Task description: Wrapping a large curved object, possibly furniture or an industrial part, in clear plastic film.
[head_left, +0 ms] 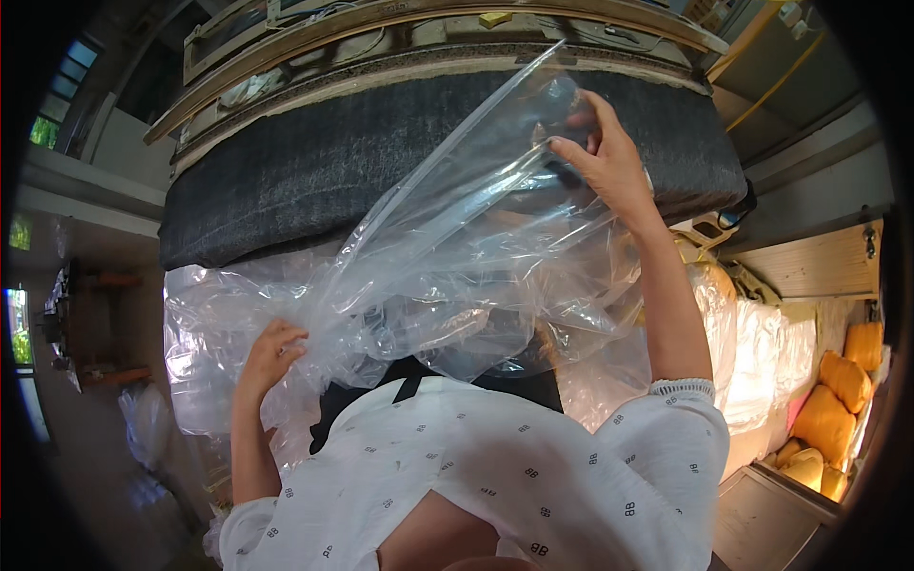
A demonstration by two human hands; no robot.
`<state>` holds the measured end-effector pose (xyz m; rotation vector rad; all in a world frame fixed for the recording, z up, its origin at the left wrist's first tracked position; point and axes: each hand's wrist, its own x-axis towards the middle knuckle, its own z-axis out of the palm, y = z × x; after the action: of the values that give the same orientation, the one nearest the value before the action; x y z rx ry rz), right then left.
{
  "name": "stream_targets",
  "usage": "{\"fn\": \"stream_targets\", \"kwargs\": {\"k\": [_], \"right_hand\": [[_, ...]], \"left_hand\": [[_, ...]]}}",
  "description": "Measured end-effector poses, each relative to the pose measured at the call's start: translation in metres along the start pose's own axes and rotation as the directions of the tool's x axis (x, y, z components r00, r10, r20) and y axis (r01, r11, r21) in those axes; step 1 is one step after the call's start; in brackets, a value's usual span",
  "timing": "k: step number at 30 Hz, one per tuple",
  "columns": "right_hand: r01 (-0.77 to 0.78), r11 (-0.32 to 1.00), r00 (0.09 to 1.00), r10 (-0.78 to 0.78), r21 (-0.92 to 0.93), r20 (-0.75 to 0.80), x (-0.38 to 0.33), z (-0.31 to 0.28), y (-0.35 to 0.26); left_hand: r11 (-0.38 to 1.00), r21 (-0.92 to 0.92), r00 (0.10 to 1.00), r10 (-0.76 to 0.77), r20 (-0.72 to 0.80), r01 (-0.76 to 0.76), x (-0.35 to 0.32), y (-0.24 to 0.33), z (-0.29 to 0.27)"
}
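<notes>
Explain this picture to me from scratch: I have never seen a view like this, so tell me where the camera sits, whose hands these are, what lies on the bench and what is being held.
There is no machine here. The one picture comes from a wide-angle camera worn on a person's head, looking down, so straight edges bend near the rim and the person's white patterned shirt fills the bottom.

Both bare hands are the wearer's own. The right hand is raised and pinches the upper edge of a large clear plastic bag. The left hand grips the crumpled lower part of the same plastic.

Behind the bag lies a thick dark grey padded slab on a wooden workbench. More clear plastic is heaped below it. At the far right are wrapped bundles and yellow cushions.
</notes>
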<state>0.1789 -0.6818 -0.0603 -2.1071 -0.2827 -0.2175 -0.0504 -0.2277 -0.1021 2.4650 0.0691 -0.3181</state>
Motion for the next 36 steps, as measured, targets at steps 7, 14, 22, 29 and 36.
{"fn": "stream_targets", "kwargs": {"k": [7, 14, 22, 29, 36], "right_hand": [[0.108, 0.951, 0.993, -0.088, 0.291, -0.080, -0.019, -0.023, 0.003], [0.129, 0.957, 0.986, -0.096, 0.259, -0.134, -0.053, -0.050, -0.016], [0.096, 0.995, 0.995, -0.096, 0.003, 0.022, -0.067, -0.087, -0.013], [0.122, 0.876, 0.993, -0.110, 0.468, -0.053, -0.033, -0.112, -0.059], [0.211, 0.890, 0.966, -0.128, 0.405, -0.223, -0.041, -0.101, -0.062]], "left_hand": [[0.987, 0.140, 0.982, 0.055, 0.181, -0.081, 0.106, 0.122, -0.087], [0.659, -0.430, 0.568, 0.751, 0.337, -0.617, 0.199, 0.325, 0.002], [0.612, -0.491, 0.633, 0.760, 0.149, -0.620, 0.198, 0.399, 0.025], [0.529, -0.379, 0.543, 0.836, 0.078, -0.760, 0.184, 0.415, 0.021], [0.581, -0.363, 0.600, 0.797, 0.071, -0.729, 0.167, 0.425, 0.008]]}}
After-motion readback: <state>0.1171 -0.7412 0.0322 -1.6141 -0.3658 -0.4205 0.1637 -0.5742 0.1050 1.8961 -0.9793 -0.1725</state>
